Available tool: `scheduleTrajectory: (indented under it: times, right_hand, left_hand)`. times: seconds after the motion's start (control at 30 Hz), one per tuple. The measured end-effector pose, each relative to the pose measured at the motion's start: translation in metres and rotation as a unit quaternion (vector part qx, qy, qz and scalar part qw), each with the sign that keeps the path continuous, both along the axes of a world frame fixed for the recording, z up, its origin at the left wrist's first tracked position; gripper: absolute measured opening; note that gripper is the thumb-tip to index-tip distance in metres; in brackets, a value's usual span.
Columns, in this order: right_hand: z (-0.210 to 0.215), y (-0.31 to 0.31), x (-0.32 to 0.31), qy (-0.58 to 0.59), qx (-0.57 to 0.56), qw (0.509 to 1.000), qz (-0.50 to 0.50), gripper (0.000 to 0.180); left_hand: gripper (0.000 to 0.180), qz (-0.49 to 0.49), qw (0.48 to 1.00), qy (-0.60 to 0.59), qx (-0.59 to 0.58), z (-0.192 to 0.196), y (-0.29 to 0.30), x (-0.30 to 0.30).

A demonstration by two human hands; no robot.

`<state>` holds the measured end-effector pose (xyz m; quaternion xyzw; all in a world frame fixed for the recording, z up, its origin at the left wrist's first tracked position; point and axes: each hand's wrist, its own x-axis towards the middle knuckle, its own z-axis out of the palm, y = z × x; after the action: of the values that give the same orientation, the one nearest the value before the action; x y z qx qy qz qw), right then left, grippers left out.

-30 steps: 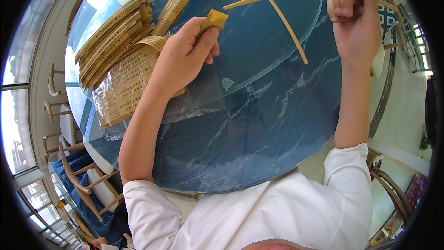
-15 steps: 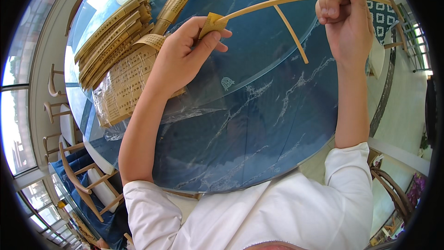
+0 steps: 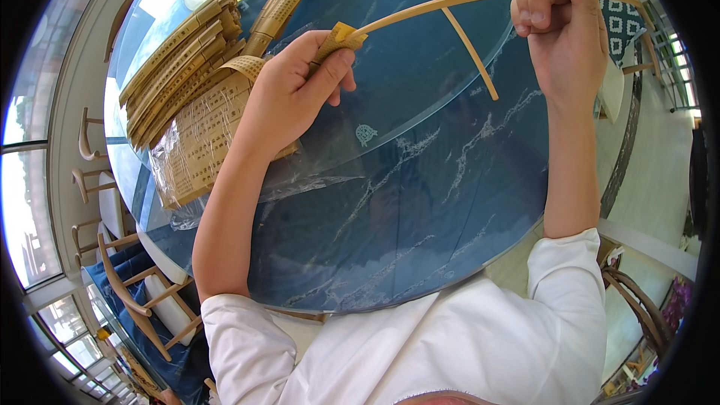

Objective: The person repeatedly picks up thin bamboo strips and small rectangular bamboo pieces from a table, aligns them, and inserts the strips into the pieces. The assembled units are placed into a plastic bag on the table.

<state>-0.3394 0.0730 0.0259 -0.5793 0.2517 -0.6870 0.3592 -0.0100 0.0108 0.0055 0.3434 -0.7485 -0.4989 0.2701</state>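
Sandpaper (image 3: 339, 36), a small folded yellow piece, sits between the thumb and the fingers of the left hand (image 3: 289, 94), which is closed on it and pinches it around one end of a long thin bamboo strip (image 3: 450, 4). This strip is pale yellow and bends in a gentle arc above the counter (image 3: 420, 202), from the left hand up to the right hand (image 3: 566, 34). The right hand is closed in a fist around the other part of the strip, with the thumb on top, and the strip goes on past it toward the right edge of the view. Both hands are raised over the counter, well apart from each other. Under the arc, a second bamboo strip (image 3: 457, 34) lies flat on the counter and crosses below the held one. The counter is round, with a dark blue marbled top under glass. On its left part, behind the left wrist, lies a stack of woven bamboo mats (image 3: 187, 67), and one flat mat in clear plastic wrap (image 3: 199, 150) is just beside it. Wooden chairs (image 3: 131, 285) with blue cushions stand near the counter edge on the left. The person wears a white shirt (image 3: 450, 345) with short sleeves.
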Motion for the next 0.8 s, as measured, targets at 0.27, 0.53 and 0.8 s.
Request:
scheduleTrajectory:
  times: [0.27,0.53,0.8]
  right_hand:
    - [0.002,0.0,0.021,-0.053,0.031,0.992,-0.109,0.046]
    - [0.015,0.005,0.033,-0.028,0.055,0.987,-0.151,0.048]
    - [0.014,0.005,0.026,0.007,0.039,0.989,-0.144,0.049]
  left_hand:
    - [0.024,-0.014,1.0,-0.002,-0.022,-0.002,-0.001,0.0]
    - [0.024,-0.011,1.0,-0.002,-0.004,0.0,0.0,0.0]
    - [0.02,-0.004,1.0,0.008,-0.003,-0.003,-0.001,0.001]
